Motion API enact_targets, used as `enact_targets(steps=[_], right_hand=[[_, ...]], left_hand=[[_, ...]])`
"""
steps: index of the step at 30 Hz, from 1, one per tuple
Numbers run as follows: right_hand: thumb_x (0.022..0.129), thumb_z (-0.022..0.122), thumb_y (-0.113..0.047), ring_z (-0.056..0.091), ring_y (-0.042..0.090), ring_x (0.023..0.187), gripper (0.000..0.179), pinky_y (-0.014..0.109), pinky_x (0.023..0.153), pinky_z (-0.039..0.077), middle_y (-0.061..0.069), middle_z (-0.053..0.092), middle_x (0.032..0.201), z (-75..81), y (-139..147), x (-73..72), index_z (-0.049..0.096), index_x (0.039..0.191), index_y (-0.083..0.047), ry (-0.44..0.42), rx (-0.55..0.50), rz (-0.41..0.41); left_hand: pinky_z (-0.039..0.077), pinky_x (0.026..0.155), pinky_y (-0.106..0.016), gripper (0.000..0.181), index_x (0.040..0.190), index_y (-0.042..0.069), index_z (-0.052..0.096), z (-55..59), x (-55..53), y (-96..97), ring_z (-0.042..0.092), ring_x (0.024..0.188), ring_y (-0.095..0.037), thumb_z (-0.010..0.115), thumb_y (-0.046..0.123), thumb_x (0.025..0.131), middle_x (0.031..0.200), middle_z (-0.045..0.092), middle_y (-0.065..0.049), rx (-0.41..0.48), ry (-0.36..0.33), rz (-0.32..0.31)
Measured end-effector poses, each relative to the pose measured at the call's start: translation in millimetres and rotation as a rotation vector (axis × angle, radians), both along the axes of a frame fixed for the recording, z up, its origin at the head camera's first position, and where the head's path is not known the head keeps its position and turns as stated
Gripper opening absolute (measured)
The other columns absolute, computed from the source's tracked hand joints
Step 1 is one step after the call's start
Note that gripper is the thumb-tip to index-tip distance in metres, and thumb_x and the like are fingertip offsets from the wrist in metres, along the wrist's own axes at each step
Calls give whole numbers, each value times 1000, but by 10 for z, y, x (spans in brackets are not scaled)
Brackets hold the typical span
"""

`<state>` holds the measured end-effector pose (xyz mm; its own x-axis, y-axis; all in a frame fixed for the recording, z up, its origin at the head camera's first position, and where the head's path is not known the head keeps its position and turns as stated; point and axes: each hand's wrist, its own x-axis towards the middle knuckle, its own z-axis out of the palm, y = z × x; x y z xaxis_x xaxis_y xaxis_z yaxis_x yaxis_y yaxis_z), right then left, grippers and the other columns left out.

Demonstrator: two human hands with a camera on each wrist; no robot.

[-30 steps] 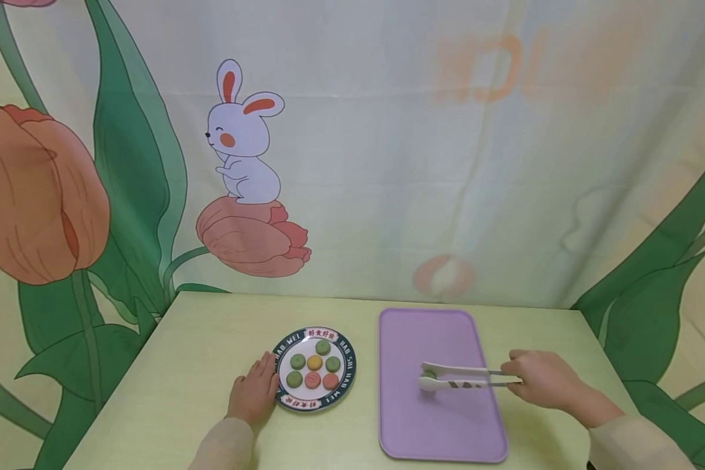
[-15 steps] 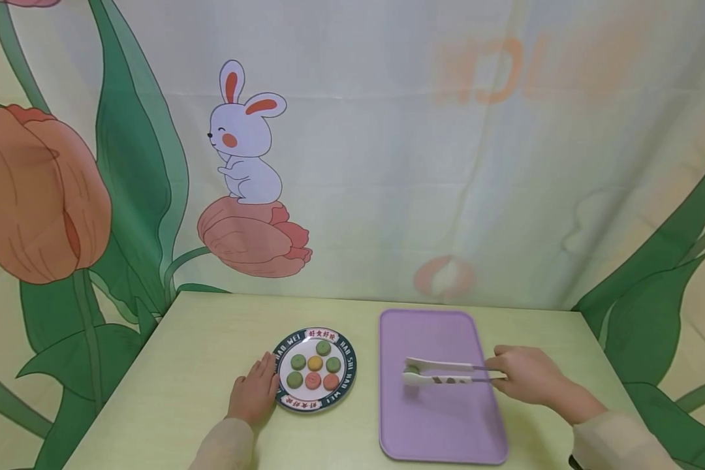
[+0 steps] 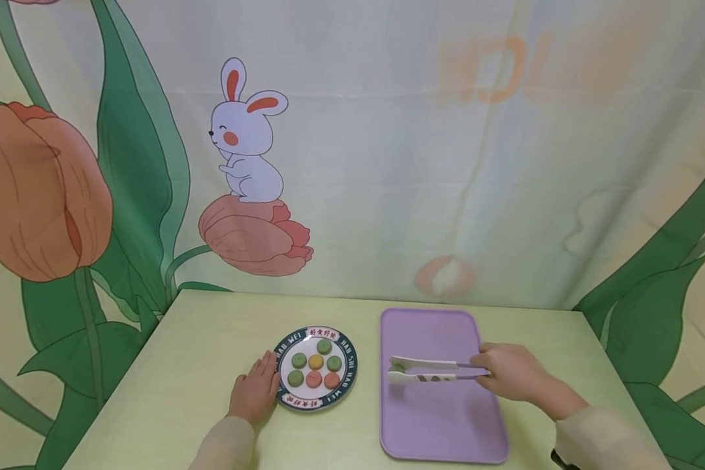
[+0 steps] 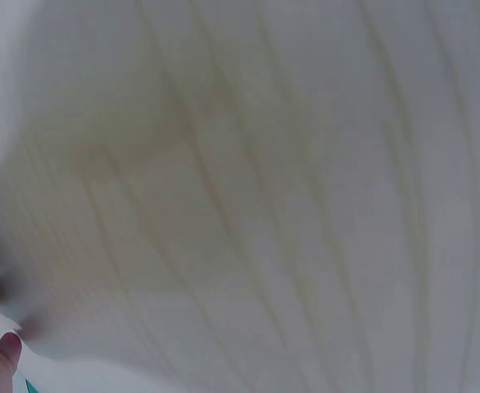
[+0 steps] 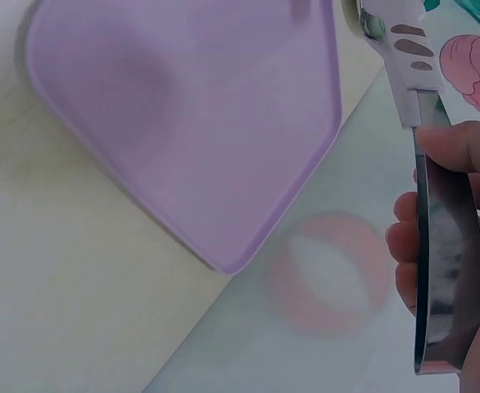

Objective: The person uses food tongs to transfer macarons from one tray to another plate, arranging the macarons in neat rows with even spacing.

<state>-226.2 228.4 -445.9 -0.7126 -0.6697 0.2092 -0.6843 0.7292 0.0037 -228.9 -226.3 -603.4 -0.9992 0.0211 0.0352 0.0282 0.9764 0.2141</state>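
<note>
My right hand (image 3: 510, 371) grips a pair of food tongs (image 3: 425, 376) with cream tips and metal arms. Between the tips, a small green macaron (image 3: 397, 369) is pinched, over the left part of a purple tray (image 3: 440, 424). In the right wrist view, the thumb and curled fingers hold the tongs' metal arms (image 5: 449, 270). My left hand (image 3: 254, 390) lies flat on the table, its straight fingertips at the left rim of a round plate (image 3: 348, 385). On that plate are several green macarons (image 3: 299, 360), a yellow one (image 3: 315, 361) and two pink ones (image 3: 314, 379).
The pale wooden table (image 3: 200, 365) bears the plate at the left and the tray at the right, with a strip of tabletop between them. Behind its far edge hangs a cloth (image 3: 364, 196) printed with tulips and a rabbit.
My right hand has moved left with the tongs and the green macaron, from the tray's middle to near its left edge. The left hand has stayed at the plate.
</note>
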Motion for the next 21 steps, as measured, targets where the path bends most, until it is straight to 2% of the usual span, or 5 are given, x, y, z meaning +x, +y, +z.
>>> enact_targets(steps=[4, 15, 21], right_hand=[[63, 66, -12, 25, 1, 48, 15, 16, 41, 23, -12, 35, 57, 12, -92, -11, 54, 62, -22, 35, -7, 32], [65, 65, -15, 26, 4, 47, 11, 17, 40, 23, -11, 36, 58, -4, -261, -43, 55, 62, -20, 21, 15, 44], [65, 65, -14, 24, 3, 47, 15, 17, 40, 21, -11, 35, 57, -25, -357, -60, 52, 60, -22, 39, -5, 73]], left_hand=[[35, 95, -53, 53, 138, 4, 29, -2, -2, -2, 34, 127, -32, 33, 32, 93, 143, 31, -12, 3, -3, 3], [33, 95, -54, 53, 138, 3, 28, -19, -7, 5, 33, 127, -33, 33, 31, 93, 143, 30, -12, 15, -5, 1], [34, 95, -54, 53, 138, 3, 28, -21, -5, 1, 34, 127, -33, 32, 32, 94, 143, 30, -12, 10, 2, -2]])
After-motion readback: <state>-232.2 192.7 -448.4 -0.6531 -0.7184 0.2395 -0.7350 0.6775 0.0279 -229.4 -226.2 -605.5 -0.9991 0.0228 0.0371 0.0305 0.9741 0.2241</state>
